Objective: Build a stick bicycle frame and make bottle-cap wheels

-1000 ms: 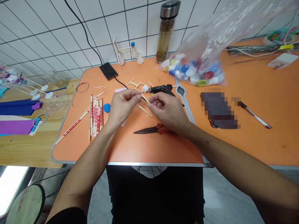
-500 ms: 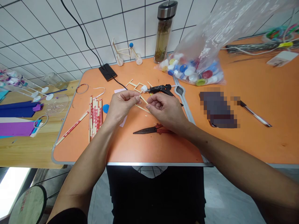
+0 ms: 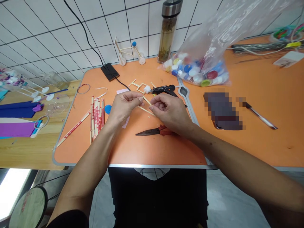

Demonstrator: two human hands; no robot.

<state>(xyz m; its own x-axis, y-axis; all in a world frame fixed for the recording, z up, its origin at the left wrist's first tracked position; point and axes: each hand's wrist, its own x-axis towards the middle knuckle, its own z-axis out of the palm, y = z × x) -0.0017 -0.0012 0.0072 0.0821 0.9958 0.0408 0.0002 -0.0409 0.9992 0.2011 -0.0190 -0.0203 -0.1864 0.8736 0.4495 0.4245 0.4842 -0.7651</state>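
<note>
Between my two hands is a short piece of wooden stick (image 3: 147,101), cut like a chopstick. My left hand (image 3: 127,104) pinches its upper left end, and my right hand (image 3: 169,110) pinches the lower right end. Another pale stick (image 3: 145,110) runs just beneath, partly hidden by my right fingers. Behind the hands lie a small stick frame (image 3: 142,88) with a white cap (image 3: 147,89) and a black glue gun (image 3: 163,90). Pliers with red handles (image 3: 152,131) rest in front of my right hand.
Red-wrapped chopsticks (image 3: 97,117) and a blue bottle cap (image 3: 108,109) lie left. Farther back stand a stick model with cap wheels (image 3: 129,52), a tea bottle (image 3: 167,34) and a bag of caps (image 3: 197,69). A phone (image 3: 223,110) and a pen (image 3: 260,115) lie right.
The view has shifted very slightly. Both hands keep their pinch on the stick piece, with hardly any movement.
</note>
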